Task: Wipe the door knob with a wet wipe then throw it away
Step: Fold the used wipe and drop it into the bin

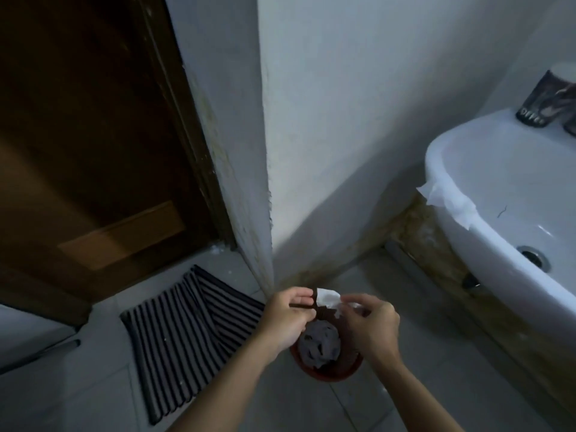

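Hands are meeting above a round bin holding crumpled grey waste: left hand is gripping a dark strip, right hand is pinching the wet wipe between them.

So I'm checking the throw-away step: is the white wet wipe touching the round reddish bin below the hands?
Apart. The head view shows the white wet wipe pinched at fingertip height, above the round reddish bin.
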`<state>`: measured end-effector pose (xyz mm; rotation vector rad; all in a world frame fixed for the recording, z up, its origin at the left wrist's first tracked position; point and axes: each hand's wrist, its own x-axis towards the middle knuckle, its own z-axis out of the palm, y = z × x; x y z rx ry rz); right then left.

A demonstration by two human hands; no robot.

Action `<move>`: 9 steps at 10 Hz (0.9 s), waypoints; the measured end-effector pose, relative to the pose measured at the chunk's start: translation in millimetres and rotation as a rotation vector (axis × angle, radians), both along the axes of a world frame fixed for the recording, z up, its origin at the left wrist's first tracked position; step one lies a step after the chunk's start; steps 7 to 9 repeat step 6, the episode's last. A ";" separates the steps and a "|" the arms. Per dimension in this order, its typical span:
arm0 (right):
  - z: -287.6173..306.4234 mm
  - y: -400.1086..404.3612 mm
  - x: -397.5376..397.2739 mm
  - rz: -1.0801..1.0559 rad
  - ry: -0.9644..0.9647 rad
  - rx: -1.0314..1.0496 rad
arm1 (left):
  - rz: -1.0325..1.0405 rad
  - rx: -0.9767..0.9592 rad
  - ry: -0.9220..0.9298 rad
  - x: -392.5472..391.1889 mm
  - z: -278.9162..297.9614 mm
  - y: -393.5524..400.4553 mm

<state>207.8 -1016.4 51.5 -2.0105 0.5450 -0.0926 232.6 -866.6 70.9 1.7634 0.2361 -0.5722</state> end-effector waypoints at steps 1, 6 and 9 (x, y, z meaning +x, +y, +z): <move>-47.5 -16.6 4.9 -0.001 0.105 -0.014 | -0.051 0.076 0.048 -2.9 -38.2 -16.3; -148.7 -53.1 -4.1 0.342 0.312 -0.088 | -0.134 0.118 0.054 -8.0 -84.9 -37.3; -148.7 -53.1 -4.1 0.342 0.312 -0.088 | -0.134 0.118 0.054 -8.0 -84.9 -37.3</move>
